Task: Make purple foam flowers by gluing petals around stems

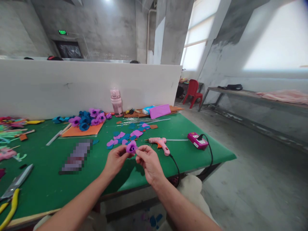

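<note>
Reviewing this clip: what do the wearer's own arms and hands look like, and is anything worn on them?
Both arms are bare from the lower frame edge to the fingers: no sleeves, gloves, watch or bracelets show. The left hand and right hand carry no rings that I can make out, though the fingers are small in the head view. No markings, straps or cables are attached to either forearm.

A craft workshop: bare concrete walls (pixel 108 29), green worktable (pixel 43 186) strewn with foam flowers (pixel 88 118).
</note>
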Available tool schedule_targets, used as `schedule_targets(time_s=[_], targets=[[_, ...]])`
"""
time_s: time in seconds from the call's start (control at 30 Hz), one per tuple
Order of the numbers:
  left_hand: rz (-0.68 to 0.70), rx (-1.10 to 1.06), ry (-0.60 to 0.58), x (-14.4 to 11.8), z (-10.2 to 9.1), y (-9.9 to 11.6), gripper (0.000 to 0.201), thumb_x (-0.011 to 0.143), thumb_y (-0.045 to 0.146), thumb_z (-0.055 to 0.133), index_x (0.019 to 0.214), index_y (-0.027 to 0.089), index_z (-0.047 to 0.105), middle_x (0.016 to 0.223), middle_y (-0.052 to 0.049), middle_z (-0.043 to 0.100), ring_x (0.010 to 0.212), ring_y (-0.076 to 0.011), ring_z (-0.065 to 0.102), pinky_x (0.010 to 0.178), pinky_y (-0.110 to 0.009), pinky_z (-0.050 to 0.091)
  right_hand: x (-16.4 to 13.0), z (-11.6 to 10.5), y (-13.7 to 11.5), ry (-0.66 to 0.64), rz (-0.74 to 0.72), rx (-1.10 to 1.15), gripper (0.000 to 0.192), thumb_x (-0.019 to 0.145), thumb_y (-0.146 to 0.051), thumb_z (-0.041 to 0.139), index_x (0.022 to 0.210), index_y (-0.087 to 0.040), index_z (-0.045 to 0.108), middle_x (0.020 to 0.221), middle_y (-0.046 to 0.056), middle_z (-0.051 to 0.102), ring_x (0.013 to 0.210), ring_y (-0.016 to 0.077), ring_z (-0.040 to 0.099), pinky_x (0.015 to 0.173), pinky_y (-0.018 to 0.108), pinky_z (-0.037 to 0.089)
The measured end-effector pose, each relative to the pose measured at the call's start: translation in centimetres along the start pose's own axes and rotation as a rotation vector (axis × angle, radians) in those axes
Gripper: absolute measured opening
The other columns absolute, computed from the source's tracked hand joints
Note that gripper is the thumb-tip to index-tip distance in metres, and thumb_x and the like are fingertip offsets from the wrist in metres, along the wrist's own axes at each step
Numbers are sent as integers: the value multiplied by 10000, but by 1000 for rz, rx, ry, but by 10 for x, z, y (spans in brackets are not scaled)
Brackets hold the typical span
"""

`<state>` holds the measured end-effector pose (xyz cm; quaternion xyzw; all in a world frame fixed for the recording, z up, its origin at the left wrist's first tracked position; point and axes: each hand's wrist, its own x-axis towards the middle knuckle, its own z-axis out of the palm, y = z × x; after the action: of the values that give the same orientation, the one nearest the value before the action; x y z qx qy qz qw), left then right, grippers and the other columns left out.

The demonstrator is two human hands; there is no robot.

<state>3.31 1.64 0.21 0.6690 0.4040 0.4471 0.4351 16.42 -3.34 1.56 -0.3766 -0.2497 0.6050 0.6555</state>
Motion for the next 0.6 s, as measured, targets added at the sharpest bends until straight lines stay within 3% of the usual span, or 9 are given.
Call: schedule_targets(time_s=[0.6], targets=[[-11,-30,42,0,3,2,147,624,245,664,739,154,668,660,17,646,588,-125,594,577,-225,500,0,-1,1,-18,-1,23,314,537,-256,803,753,-158,597,584,-42,590,483,53,501,462,162,378]])
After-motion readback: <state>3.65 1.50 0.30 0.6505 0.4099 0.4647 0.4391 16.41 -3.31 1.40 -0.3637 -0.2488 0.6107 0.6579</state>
